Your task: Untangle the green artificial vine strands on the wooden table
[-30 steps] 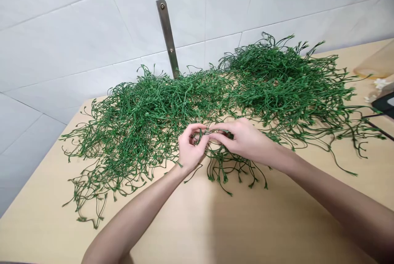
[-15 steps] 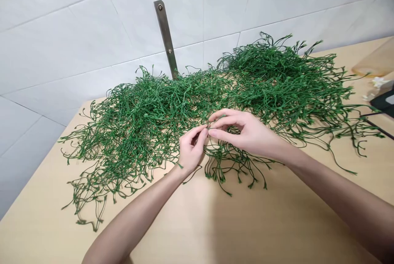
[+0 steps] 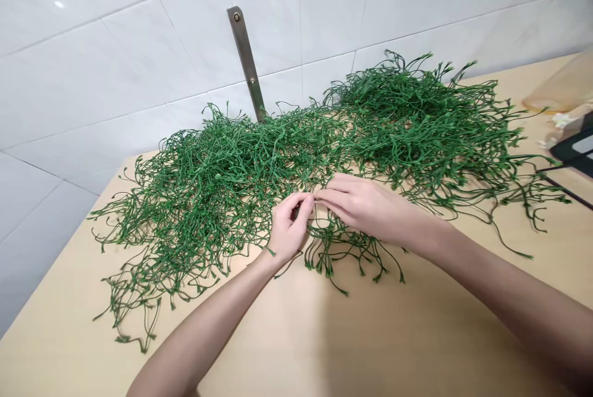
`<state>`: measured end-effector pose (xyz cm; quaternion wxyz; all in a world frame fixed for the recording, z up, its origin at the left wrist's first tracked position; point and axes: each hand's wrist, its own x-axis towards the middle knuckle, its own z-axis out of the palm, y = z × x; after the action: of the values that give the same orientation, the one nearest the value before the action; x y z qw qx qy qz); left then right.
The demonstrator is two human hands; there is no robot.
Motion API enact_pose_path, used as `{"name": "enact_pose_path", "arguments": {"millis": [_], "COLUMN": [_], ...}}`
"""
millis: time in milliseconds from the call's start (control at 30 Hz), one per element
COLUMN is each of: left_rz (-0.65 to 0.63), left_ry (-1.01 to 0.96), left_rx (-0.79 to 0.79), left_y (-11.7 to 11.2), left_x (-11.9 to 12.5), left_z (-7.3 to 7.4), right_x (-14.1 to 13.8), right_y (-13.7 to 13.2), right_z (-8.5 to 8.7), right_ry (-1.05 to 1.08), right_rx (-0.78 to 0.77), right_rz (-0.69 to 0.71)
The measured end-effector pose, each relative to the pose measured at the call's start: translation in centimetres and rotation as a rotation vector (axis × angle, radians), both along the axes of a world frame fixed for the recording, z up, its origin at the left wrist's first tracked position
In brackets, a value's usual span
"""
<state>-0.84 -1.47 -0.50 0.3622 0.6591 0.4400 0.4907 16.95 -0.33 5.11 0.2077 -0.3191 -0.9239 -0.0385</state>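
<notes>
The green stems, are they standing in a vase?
No, the green stems lie loose in a heap, spread flat across the wooden table.

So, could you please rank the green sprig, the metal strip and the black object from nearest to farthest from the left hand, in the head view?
1. green sprig, pinched in the fingers of the left hand.
2. metal strip, on the wall behind.
3. black object, at the far right edge.
</notes>
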Motion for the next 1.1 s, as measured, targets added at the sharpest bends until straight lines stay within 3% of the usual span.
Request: {"name": "enact_pose_path", "arguments": {"millis": [367,500,600,767,900,1100], "left_rz": [-0.024,-0.047,-0.058,-0.097,-0.141,-0.152], "left_ry": [0.076,0.056,0.023,-0.011,-0.084,0.035], "left_rx": [0.077,-0.006,-0.085,-0.085,-0.072,0.142], "left_y": [-0.11,-0.17,-0.07,-0.03,-0.11,-0.2], "left_x": [0.04,-0.08,-0.16,-0.24,-0.41,-0.2], "left_z": [0.42,0.39,0.39,0.47,0.37,0.36], "right_x": [-0.87,-0.65,-0.41,-0.26,-0.46,-0.95], "right_y": [-0.48,-0.4,-0.22,-0.03,-0.13,-0.27], "right_z": [0.31,0.06,-0.14,-0.05,-0.05,-0.1], "right_ry": [0.112,0.108,0.063,0.045,0.08,0.309], "right_rx": [-0.145,-0.166,-0.087,-0.001,-0.096,-0.296], "right_rz": [-0.174,-0.096,0.001,0.015,-0.06,-0.162]}}
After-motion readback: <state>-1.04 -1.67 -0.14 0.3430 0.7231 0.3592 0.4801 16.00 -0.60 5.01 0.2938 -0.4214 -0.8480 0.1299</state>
